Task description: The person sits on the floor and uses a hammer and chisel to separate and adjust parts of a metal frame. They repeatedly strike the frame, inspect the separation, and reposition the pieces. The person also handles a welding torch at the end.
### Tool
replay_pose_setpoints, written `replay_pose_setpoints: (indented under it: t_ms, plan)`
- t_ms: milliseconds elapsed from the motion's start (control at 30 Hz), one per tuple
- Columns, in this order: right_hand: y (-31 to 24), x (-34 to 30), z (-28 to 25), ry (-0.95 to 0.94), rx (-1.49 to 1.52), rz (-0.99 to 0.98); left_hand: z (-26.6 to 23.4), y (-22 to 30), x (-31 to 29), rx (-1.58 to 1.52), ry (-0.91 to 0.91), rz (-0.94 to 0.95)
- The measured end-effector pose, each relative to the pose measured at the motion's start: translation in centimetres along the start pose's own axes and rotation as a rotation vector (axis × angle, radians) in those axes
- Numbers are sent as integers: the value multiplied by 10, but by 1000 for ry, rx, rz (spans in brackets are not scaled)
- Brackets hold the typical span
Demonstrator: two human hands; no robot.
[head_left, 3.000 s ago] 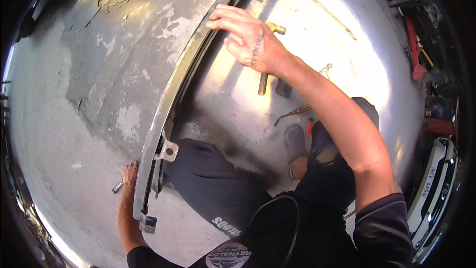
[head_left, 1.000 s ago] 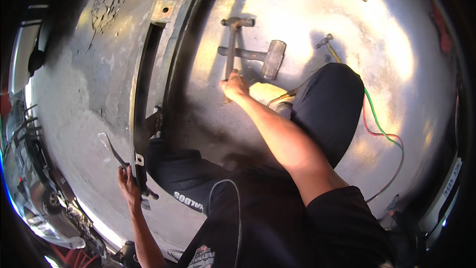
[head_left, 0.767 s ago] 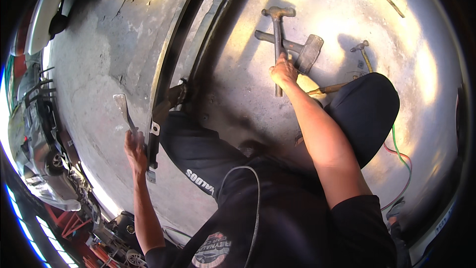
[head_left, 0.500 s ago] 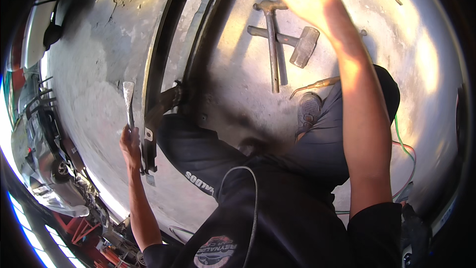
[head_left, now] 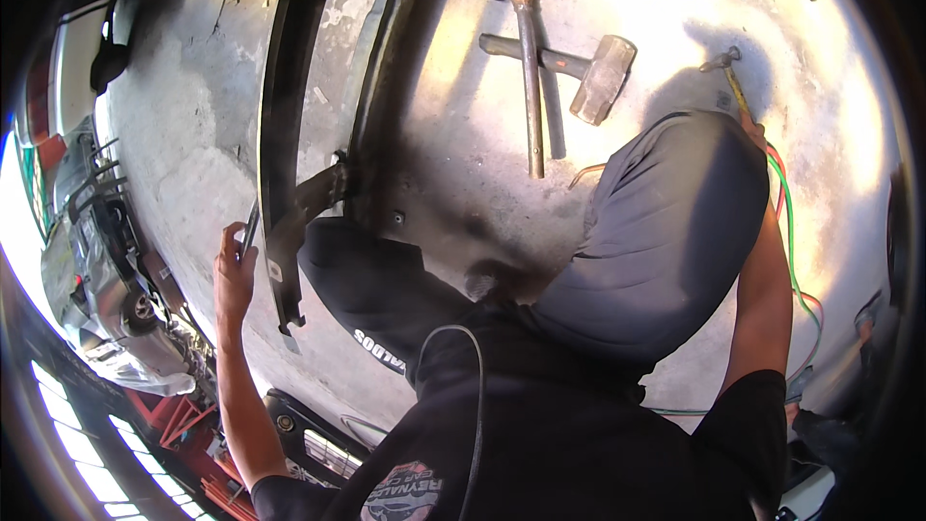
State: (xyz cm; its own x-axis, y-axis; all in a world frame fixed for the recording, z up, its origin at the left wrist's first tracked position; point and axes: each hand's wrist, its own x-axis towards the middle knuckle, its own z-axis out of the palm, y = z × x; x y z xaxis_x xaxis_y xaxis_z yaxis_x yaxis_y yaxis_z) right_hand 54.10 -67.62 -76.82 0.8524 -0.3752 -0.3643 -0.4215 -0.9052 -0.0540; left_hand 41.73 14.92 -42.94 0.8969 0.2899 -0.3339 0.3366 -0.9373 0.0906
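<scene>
With the left grip [head_left: 234, 275] closed on the slim metal tool [head_left: 252, 229], seat the right grip [head_left: 756, 132], closure indeterminable behind the knee [head_left: 709, 150], fully around the small hammer [head_left: 737, 89].

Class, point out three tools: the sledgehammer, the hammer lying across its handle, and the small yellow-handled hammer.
Sledgehammer [head_left: 604, 79]: head camera view, its blocky head.
Crossing hammer [head_left: 531, 87]: head camera view, middle of handle.
Small yellow-handled hammer [head_left: 736, 88]: head camera view, its handle.
</scene>
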Motion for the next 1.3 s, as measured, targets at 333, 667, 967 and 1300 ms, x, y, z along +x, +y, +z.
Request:
replay_pose_setpoints:
  t_ms: [333,667,967,1300]
  plan:
    - [24,45,-1,38,10,-21,-37,43,79,378,-232,298]
    - [31,42,7,-25,-63,-166,-53,66,114,702,-262,401]
    - [0,23,-22,307,139,5,-82,110,77,588,-442,199]
    - [54,23,-31,591,591,48,-113,99,60,170,-118,271]
